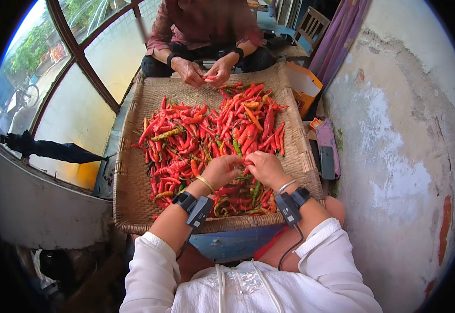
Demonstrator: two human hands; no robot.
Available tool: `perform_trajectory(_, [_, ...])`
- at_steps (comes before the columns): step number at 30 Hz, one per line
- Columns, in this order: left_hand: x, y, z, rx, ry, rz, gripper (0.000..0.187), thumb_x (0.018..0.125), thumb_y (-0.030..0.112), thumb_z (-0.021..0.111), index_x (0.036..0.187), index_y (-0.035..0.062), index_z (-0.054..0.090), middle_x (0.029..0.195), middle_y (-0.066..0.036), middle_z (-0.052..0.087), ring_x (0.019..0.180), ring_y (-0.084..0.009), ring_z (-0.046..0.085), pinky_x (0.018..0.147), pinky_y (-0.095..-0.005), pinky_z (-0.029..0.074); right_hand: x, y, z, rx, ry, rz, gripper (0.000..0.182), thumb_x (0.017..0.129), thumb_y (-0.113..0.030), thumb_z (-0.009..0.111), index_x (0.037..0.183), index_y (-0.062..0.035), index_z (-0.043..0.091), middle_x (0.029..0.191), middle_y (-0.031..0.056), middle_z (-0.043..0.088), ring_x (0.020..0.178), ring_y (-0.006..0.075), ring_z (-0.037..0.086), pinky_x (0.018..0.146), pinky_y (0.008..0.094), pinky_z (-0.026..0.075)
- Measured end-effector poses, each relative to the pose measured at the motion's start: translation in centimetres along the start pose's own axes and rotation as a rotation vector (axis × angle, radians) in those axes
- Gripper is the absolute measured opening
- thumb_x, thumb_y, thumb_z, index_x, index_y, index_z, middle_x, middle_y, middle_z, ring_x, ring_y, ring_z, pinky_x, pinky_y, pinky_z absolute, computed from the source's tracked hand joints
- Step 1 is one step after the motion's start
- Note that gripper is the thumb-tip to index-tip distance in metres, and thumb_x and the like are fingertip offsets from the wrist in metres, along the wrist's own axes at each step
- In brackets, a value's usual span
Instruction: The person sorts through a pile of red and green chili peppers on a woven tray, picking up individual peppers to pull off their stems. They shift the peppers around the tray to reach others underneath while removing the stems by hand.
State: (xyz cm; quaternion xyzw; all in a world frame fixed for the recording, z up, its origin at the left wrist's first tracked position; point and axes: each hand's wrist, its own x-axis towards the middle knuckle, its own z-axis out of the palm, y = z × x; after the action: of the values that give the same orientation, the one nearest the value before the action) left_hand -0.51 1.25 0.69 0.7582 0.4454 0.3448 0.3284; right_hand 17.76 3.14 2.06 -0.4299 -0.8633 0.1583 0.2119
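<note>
Our left hand (218,171) and right hand (265,168) meet, fingers curled on one red chili (246,170) atop the pile in the woven tray (133,208). We judge it light, pliable, thin-skinned; grip near the stem.

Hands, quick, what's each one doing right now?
Left hand: curled on the chilies, grip cannot be told.
Right hand: curled on the chilies, grip cannot be told.
</note>
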Motion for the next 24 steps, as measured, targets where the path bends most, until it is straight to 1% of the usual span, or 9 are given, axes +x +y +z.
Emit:
perform_trajectory(4, [0.2, 0.3, 0.4, -0.176, 0.084, 0.177, 0.019, 0.079, 0.015, 0.060, 0.093, 0.0025, 0.057, 0.070, -0.002, 0.057, 0.062, -0.0113, 0.054, 0.056, -0.0253, 0.045, -0.1, -2.3, -1.3, 0.449, -0.074, 0.129, 0.018, 0.075, -0.015, 0.058, 0.088, -0.0028, 0.059, 0.068, 0.0116, 0.059, 0.063, 0.0249, 0.059, 0.059, 0.0329, 0.047])
perform_trajectory(6, [-0.1, 0.3, -0.1, -0.369, -0.236, -0.423, 0.018, 0.082, 0.020, 0.058, 0.088, 0.0033, 0.058, 0.063, 0.001, 0.056, 0.052, -0.0079, 0.050, 0.049, -0.0215, 0.042, 0.0, -3.4, -2.3, 0.593, -0.129, 0.255, 0.018, 0.077, -0.016, 0.056, 0.089, -0.0024, 0.059, 0.065, 0.0084, 0.059, 0.058, 0.0198, 0.058, 0.056, 0.0299, 0.047])
perform_trajectory(9, [0.3, 1.1, -1.2, -0.436, -0.272, -0.496, 0.018, 0.084, 0.022, 0.055, 0.085, 0.0045, 0.058, 0.060, 0.002, 0.056, 0.045, -0.0042, 0.046, 0.043, -0.0184, 0.038, 0.3, -2.6, -2.0, 0.776, -0.158, 0.358, 0.020, 0.082, -0.019, 0.053, 0.091, -0.0021, 0.059, 0.064, 0.0011, 0.056, 0.051, 0.0068, 0.054, 0.048, 0.0221, 0.044])
perform_trajectory(11, [0.5, 1.3, -2.5, -0.508, -0.245, -0.486, 0.020, 0.085, 0.023, 0.053, 0.083, 0.0043, 0.059, 0.062, 0.000, 0.059, 0.044, -0.0046, 0.047, 0.042, -0.0188, 0.039, 0.4, -1.7, -1.7, 0.804, 0.031, 0.429, 0.019, 0.081, -0.019, 0.054, 0.089, -0.0024, 0.059, 0.068, 0.0052, 0.058, 0.056, 0.0119, 0.056, 0.053, 0.0243, 0.045])
perform_trajectory(13, [0.8, 0.4, -3.5, -0.759, 0.067, -0.517, 0.022, 0.086, 0.024, 0.051, 0.092, 0.0034, 0.056, 0.069, -0.001, 0.059, 0.053, -0.0060, 0.053, 0.047, -0.0200, 0.043, 0.0, 0.2, -0.8, 0.588, 0.054, 0.269, 0.022, 0.080, -0.018, 0.055, 0.098, -0.0053, 0.057, 0.082, 0.0114, 0.057, 0.072, 0.0211, 0.058, 0.063, 0.0310, 0.047])
perform_trajectory(16, [1.3, -1.6, -4.5, -1.475, 0.512, -0.313, 0.045, 0.087, 0.032, 0.047, 0.120, 0.0031, 0.035, 0.100, -0.009, 0.053, 0.070, -0.0165, 0.059, 0.060, -0.0258, 0.050, -0.5, 0.5, -0.5, -0.077, -0.216, 0.206, 0.039, 0.078, -0.014, 0.054, 0.115, -0.0137, 0.043, 0.100, 0.0162, 0.047, 0.094, 0.0339, 0.051, 0.074, 0.0426, 0.044])
perform_trajectory(19, [0.6, -3.2, -4.1, -1.263, 0.520, -0.490, 0.054, 0.086, 0.032, 0.048, 0.126, 0.0024, 0.027, 0.109, -0.011, 0.050, 0.072, -0.0183, 0.060, 0.060, -0.0261, 0.050, -0.4, 0.3, -0.6, -0.052, -0.335, 0.284, 0.038, 0.077, -0.013, 0.052, 0.115, -0.0135, 0.044, 0.101, 0.0175, 0.047, 0.093, 0.0344, 0.052, 0.074, 0.0425, 0.044])
perform_trajectory(21, [0.3, -3.1, -3.1, -1.129, 0.524, -0.581, 0.040, 0.086, 0.030, 0.050, 0.115, 0.0040, 0.041, 0.112, -0.009, 0.050, 0.068, -0.0140, 0.060, 0.057, -0.0241, 0.050, -0.2, 1.3, 0.6, -0.096, -0.310, 0.232, 0.035, 0.077, -0.013, 0.051, 0.112, -0.0127, 0.045, 0.098, 0.0175, 0.049, 0.090, 0.0340, 0.054, 0.072, 0.0421, 0.045])
perform_trajectory(24, [0.2, -2.3, -2.4, -0.741, 0.175, -0.566, 0.034, 0.086, 0.021, 0.051, 0.114, 0.0021, 0.047, 0.092, -0.005, 0.060, 0.061, -0.0085, 0.058, 0.054, -0.0214, 0.048, 0.1, 2.0, 1.5, -0.216, -0.262, 0.154, 0.025, 0.076, -0.013, 0.049, 0.102, -0.0111, 0.048, 0.088, 0.0159, 0.054, 0.081, 0.0332, 0.057, 0.067, 0.0417, 0.046])
